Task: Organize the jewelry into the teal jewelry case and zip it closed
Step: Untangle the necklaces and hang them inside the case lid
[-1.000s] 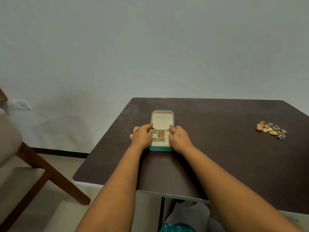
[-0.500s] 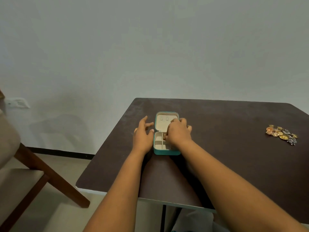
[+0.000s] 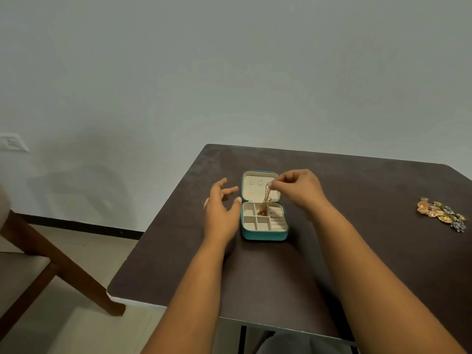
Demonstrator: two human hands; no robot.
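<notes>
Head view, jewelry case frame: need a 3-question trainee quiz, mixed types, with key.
1. True or false: the teal jewelry case is zipped shut.
2. What does the right hand pinch?
A. a gold chain
B. the zipper pull
C. nothing
3. Fill in: the loose pile of jewelry lies on the table far to the ____ of the case.

Key
1. False: the lid stands open, compartments showing.
2. A: the chain hangs from the fingertips, its lower end in a rear compartment. The left hand is beside the case, fingers spread, holding nothing.
3. right
</notes>
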